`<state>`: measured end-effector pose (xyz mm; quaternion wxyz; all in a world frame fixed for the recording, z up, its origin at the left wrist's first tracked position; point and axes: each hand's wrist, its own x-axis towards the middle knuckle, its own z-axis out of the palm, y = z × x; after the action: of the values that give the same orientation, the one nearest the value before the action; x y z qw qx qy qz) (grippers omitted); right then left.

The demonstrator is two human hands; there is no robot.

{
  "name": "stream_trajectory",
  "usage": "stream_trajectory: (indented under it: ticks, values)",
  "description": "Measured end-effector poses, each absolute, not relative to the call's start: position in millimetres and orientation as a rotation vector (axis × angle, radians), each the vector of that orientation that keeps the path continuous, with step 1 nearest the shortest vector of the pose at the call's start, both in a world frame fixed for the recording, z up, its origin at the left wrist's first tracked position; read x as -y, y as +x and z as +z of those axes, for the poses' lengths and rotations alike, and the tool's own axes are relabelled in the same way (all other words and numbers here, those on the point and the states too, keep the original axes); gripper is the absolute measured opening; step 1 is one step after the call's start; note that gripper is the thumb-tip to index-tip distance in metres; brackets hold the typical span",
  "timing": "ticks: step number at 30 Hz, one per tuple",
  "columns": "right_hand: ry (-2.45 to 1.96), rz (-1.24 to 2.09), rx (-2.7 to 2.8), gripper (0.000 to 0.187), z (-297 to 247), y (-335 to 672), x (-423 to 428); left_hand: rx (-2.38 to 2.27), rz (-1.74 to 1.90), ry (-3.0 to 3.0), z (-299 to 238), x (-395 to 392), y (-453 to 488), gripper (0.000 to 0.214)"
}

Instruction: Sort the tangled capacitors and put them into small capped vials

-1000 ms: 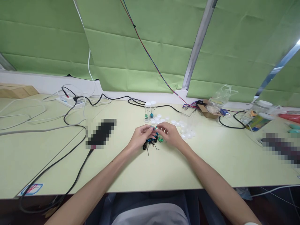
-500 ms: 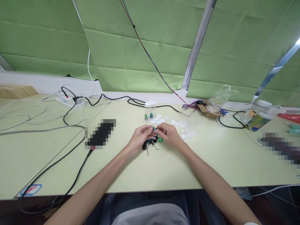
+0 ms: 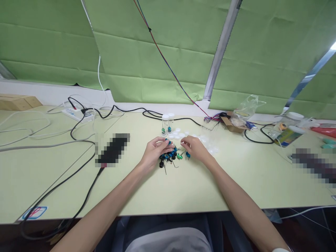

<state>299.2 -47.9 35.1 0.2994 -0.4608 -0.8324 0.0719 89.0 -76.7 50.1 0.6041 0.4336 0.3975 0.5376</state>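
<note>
My left hand (image 3: 154, 152) is closed, with a small blue metallic part (image 3: 168, 141) between thumb and fingers; its exact kind is too small to tell. Below it lies a pile of blue and black small parts (image 3: 172, 153), with thin metal pins sticking out toward me. Just right of the pile is a green part (image 3: 179, 156). My right hand (image 3: 194, 147) hovers apart from the left, fingertips curled together; anything in them is too small to name. Under its palm side rests another blue part (image 3: 187, 154). Two clear capped vials (image 3: 165, 125) stand behind, holding green and blue pieces.
White round caps (image 3: 175, 136) are scattered behind and beside my right hand. A black cable (image 3: 126, 111) runs along the back, near a power strip (image 3: 78, 114). A blurred dark device (image 3: 114, 149) lies to the left. An open cardboard box (image 3: 232, 126) and jars (image 3: 291, 134) stand right.
My right hand has drawn away from my left to the right, so a gap shows between them. A blue part now shows under the right hand, and more of the pile is uncovered.
</note>
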Motion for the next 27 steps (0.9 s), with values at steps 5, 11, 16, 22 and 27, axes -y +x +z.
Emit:
stream_trajectory:
  ticks: [5,11,16,22,27]
  values:
    - [-1.276,0.239,2.271,0.013,29,298,46,-0.947,1.255,1.052,50,76,87,0.038]
    - [-1.288,0.296,2.309,0.013,25,294,45,-0.972,1.246,1.090,53,78,88,0.040]
    - [-1.342,0.291,2.335,0.011,24,291,46,-0.977,1.244,1.105,54,80,89,0.041]
    - [-1.390,0.253,2.335,0.010,22,289,46,-0.977,1.234,1.111,54,80,89,0.040]
    - [-1.376,0.211,2.359,0.013,20,288,45,-0.971,1.232,1.119,54,79,89,0.040]
